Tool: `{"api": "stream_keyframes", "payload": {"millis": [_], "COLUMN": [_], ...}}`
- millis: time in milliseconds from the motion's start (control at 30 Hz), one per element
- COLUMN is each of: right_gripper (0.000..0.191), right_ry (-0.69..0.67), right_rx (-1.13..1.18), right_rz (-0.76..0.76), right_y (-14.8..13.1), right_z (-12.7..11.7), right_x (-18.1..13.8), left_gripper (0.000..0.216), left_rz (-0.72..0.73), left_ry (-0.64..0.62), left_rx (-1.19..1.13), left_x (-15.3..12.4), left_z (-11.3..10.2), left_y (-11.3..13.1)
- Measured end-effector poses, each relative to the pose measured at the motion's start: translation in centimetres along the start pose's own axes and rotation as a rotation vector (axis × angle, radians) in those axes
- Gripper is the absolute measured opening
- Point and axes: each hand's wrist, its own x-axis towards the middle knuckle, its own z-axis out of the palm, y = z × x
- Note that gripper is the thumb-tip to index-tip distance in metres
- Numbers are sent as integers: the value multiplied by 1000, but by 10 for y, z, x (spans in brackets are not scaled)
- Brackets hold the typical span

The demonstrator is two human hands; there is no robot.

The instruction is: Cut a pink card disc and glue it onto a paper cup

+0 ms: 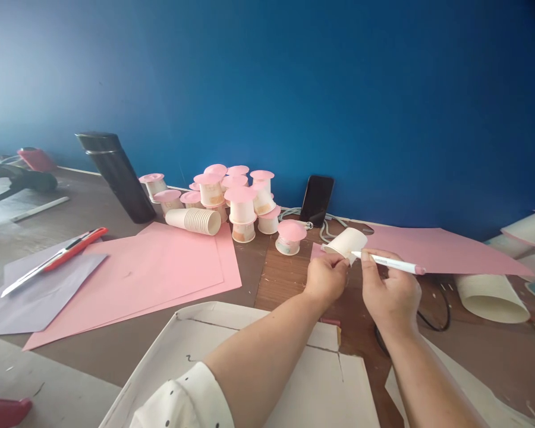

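My left hand (327, 278) grips a white paper cup (346, 242) by its rim, the cup lying tilted on its side above the brown table. In my right hand (391, 294) is a white pen (392, 262) with a pink end, pinched between thumb and fingers. The pen's tip points left and meets, or nearly meets, the cup's wall. Just left of my hands stands a small cup with a pink paper disc (292, 230) on top. Several more disc-topped cups (242, 205) are stacked behind it, and a nested sleeve of cups (192, 220) lies before them.
Pink sheets (160, 267) and a utility knife (66, 255) on grey paper lie at the left. A black bottle (118, 178) and a phone (317, 199) stand near the blue wall. White cardboard (205, 345) is under my forearm. Large paper cups (490, 297) lie at the right.
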Motion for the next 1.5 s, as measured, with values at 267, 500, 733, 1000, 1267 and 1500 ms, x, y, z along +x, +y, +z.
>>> {"api": "stream_keyframes", "payload": {"millis": [267,500,733,1000,1267,1500], "right_gripper": [33,30,29,30,36,39], "right_ry": [-26,-10,-38,-33,-43,-55], "right_rx": [28,63,8,18,-6,1], "right_rz": [-35,-28,-36,-44,-6,-3], "right_y": [1,-5,-3,2,2,1], "right_z": [0,-2,1,2,0,0], "right_x": [0,-1,-1,0,2,2], "left_gripper": [21,19,24,24,24,24], "left_rz": [-97,-132,-81,-80,-74,-148], "left_ry": [21,22,15,5,10,35], "left_rx": [-180,-247,-113,-62,-47,-162], "left_x": [7,8,2,2,1,2], "left_z": [2,4,1,0,0,1], "left_y": [-7,-7,0,0,3,4]}}
